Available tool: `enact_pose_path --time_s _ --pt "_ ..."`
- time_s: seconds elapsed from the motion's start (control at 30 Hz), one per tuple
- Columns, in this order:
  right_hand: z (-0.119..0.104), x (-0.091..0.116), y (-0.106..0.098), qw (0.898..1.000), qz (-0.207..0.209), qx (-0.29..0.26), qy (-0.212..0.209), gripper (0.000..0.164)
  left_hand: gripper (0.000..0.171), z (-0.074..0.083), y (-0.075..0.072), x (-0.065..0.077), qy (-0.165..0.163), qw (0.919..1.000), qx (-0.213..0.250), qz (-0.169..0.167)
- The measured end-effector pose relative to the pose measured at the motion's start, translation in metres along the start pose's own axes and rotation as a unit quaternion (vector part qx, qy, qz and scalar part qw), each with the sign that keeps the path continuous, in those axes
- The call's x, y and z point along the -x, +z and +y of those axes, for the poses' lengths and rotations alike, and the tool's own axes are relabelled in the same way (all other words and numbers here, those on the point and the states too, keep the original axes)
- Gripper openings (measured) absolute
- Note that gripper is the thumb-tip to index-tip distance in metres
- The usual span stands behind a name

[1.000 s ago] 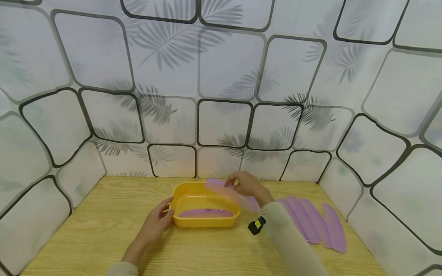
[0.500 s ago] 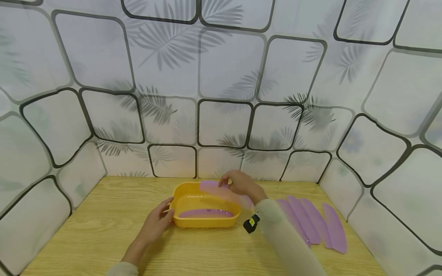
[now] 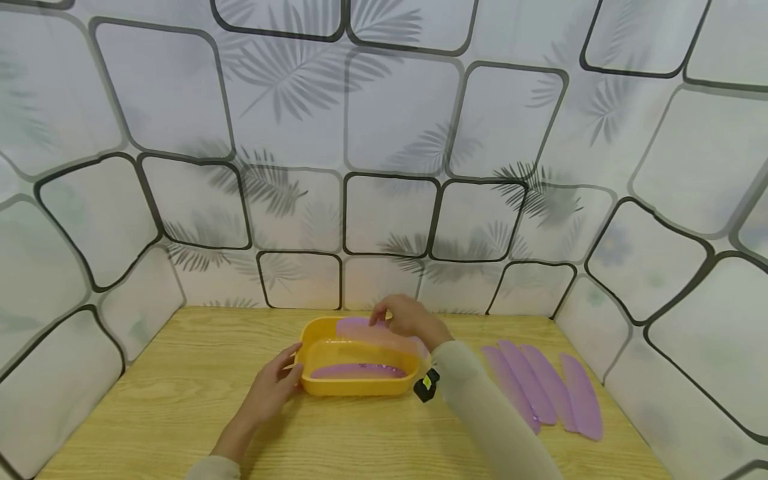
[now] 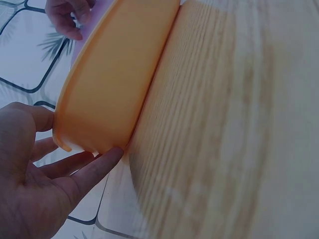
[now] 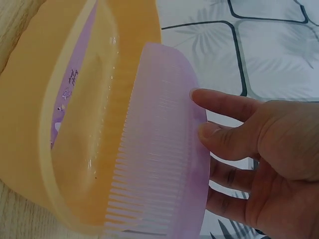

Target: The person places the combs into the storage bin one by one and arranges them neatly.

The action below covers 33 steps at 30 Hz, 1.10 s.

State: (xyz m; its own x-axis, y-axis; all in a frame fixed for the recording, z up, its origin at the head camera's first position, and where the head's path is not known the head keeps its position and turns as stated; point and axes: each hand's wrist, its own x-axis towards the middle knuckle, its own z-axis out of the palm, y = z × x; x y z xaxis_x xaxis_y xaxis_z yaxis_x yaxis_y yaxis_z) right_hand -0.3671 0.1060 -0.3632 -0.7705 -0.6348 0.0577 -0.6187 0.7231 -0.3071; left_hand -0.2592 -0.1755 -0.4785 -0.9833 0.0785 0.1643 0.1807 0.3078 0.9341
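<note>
My right hand [image 3: 405, 317] pinches a translucent purple comb [image 5: 164, 134] by its spine, between thumb and fingertips. The comb's teeth point down toward the inside of a yellow basin [image 3: 360, 387], and it overlaps the basin's back right part in the head view. A second purple comb [image 3: 358, 371] lies inside, along the near wall, with small printed lettering and pictures. At the basin's left end my left hand [image 3: 270, 387] holds on, one finger bent at the rim and the others against the end wall, as the left wrist view shows.
Several more purple combs [image 3: 542, 387] lie side by side on the right of the wood-grain table [image 3: 336, 440]. A patterned wall covering [image 3: 288, 213] rises behind the table and at both sides. A small black device [image 3: 427, 385] sits at the right wrist.
My right hand has moved left with its comb, bringing more of the comb over the basin. The left hand, the basin and the other combs stay put.
</note>
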Motion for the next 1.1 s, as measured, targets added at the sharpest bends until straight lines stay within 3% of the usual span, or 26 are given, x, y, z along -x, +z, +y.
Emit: enact_pose_path --time_s 0.4,1.1 --pt "-0.005 -0.010 0.006 0.998 -0.002 0.003 -0.057 0.042 0.052 -0.002 -0.001 -0.001 0.000 1.0000 -0.002 -0.001" --pt "-0.010 -0.024 0.022 0.999 -0.041 -0.018 -0.014 0.040 0.053 0.000 0.001 0.000 -0.006 0.9999 0.015 -0.004"
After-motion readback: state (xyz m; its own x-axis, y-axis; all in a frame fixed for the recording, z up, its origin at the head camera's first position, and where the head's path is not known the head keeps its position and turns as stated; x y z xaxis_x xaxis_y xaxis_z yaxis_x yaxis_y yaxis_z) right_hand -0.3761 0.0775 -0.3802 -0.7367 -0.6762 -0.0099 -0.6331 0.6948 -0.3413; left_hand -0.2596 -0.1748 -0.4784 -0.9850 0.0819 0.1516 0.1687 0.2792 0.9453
